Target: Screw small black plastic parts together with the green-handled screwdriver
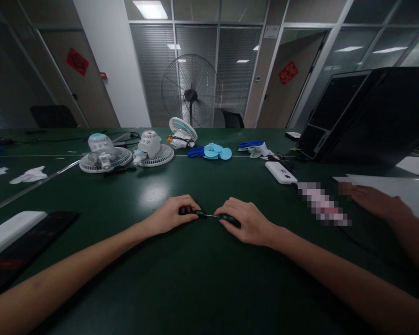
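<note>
– Blind-hung glass partitions line the far side of the room. Next largest thing before you?

– Your table: dark green, broad, reaching well past both hands. Toward its far right, a bulky black case.

– Beyond the far edge?

– Floor fan, round wire grille, in front of the glass.

– Far part of the tabletop?

– Three white desk fans, left of centre. One at left and its neighbour lie grille down; the third sits farther back, grille slanted upward. Light-blue blades lie just right of them.

– Anyone near you?

– Another person's hand, to your right, beside white sheets; part masked by blocks. Well apart from yours.

– Your own pair?

– Near the table's middle, facing each other. Left hand: thumb and fingers pinched round a small dark piece with green marks, largely hidden by your grip. Right hand: curled about the handle of a screwdriver.

– Smallest detail?

– Thin metal shaft, bridging the gap between your hands, leading to the piece. Whether its tip goes inside, I cannot tell.
</note>
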`<state>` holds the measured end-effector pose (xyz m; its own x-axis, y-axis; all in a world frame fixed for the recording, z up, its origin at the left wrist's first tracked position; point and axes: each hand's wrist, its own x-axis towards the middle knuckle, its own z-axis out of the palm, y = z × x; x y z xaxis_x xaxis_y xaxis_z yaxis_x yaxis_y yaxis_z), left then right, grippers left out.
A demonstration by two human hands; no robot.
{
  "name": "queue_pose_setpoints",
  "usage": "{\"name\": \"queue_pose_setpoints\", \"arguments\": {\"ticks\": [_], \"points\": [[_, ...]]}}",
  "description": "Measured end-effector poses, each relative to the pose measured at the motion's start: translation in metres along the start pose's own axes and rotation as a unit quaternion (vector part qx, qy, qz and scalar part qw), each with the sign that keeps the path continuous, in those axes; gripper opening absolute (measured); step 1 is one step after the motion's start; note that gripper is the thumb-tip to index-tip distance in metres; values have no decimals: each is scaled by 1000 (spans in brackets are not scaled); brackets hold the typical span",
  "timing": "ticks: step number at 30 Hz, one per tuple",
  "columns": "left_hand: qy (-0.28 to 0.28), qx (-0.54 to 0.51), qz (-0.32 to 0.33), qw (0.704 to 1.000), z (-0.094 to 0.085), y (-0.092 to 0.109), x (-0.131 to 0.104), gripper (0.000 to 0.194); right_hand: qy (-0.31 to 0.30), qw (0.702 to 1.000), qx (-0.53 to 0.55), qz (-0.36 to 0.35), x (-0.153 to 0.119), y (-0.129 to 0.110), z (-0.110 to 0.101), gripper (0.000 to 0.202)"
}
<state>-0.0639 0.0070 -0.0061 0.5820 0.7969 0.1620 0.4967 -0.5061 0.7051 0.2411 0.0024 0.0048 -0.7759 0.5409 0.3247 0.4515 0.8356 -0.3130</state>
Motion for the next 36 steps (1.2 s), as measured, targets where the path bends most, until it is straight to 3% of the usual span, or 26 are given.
{"name": "queue_pose_setpoints", "arguments": {"ticks": [7,15,36], "points": [[-9,-7,-1,1000,-2,6,0,19,-9,1000,-11,-4,0,2,1,28],[-9,-8,-7,1000,-2,7,0,19,22,996,76,46,0,13,8,36],[-5,1,-3,1000,0,5,-1,18,44,998,53,1,-2,3,4,35]]}}
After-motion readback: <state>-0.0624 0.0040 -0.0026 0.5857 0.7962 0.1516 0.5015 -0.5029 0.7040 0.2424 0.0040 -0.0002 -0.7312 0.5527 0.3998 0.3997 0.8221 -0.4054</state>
